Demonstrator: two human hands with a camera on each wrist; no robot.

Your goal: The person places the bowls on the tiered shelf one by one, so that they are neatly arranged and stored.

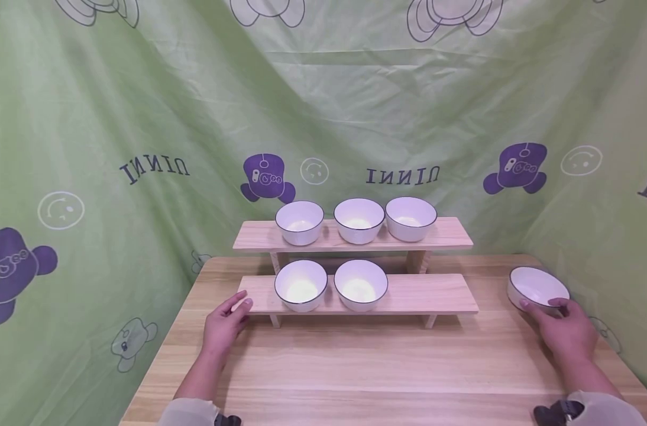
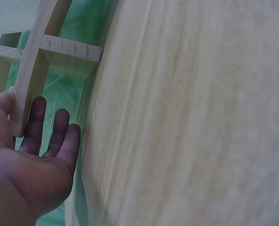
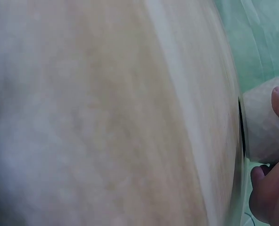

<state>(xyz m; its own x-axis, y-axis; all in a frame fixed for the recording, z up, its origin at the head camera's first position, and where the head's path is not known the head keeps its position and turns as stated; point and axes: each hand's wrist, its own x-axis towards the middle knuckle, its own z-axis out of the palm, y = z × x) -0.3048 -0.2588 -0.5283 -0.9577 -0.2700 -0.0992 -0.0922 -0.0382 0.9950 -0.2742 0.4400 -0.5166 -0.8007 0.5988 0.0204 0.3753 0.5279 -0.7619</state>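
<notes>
At the right of the table, my right hand [image 1: 568, 331] holds a white bowl [image 1: 536, 286] with a dark rim, thumb and fingers at its near side. In the right wrist view, the bowl's faceted outer wall [image 3: 264, 125] shows between thumb and fingers, close to the tabletop. My left hand [image 1: 225, 325] grips the left end of the lower wooden shelf [image 1: 424, 294]. The left wrist view has the thumb on one face of the board [image 2: 28, 89] and the fingers on the other. Two matching bowls [image 1: 301, 286] [image 1: 361, 286] stand upright on this lower shelf, left and centre.
Behind it, a higher wooden shelf [image 1: 453, 232] carries three more white bowls [image 1: 299, 222] [image 1: 358, 220] [image 1: 411, 219]. Both shelves stand on wooden legs on the wood-grain table [image 1: 387, 367]. Green printed cloth [image 1: 323, 106] hangs behind and at both sides.
</notes>
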